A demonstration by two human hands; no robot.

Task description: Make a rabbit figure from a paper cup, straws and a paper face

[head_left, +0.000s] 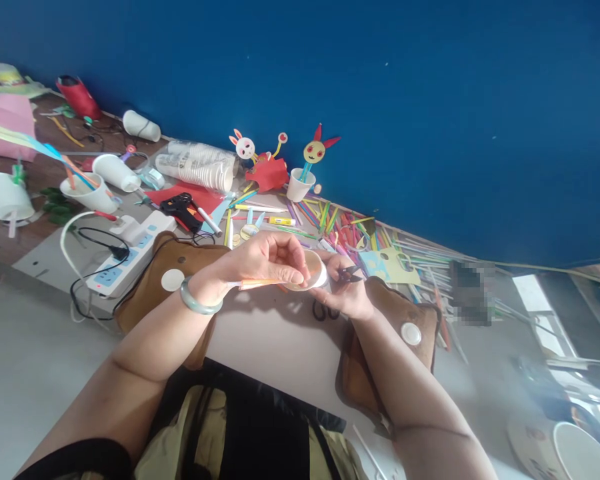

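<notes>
My left hand [275, 260] is closed, thumb and fingers together at the mouth of a white paper cup [318, 275]. An orange straw-like stick [260, 284] runs along beneath its thumb, one end by the wrist and the other at the cup. My right hand [347, 290] grips the cup from the side, its mouth tilted toward my left hand. Dark pointed blades [350, 273] show against the right hand. Black scissor handles [325, 309] appear just under it; whether blades and handles belong together I cannot tell.
Loose coloured straws [340, 230] cover the table's back. Stacked paper cups [200, 165], a black glue gun [183, 210] and a white power strip [130, 257] are on the left. Decorated cup figures [301, 183] stand by the blue wall. Brown cushions [365, 353] flank my arms.
</notes>
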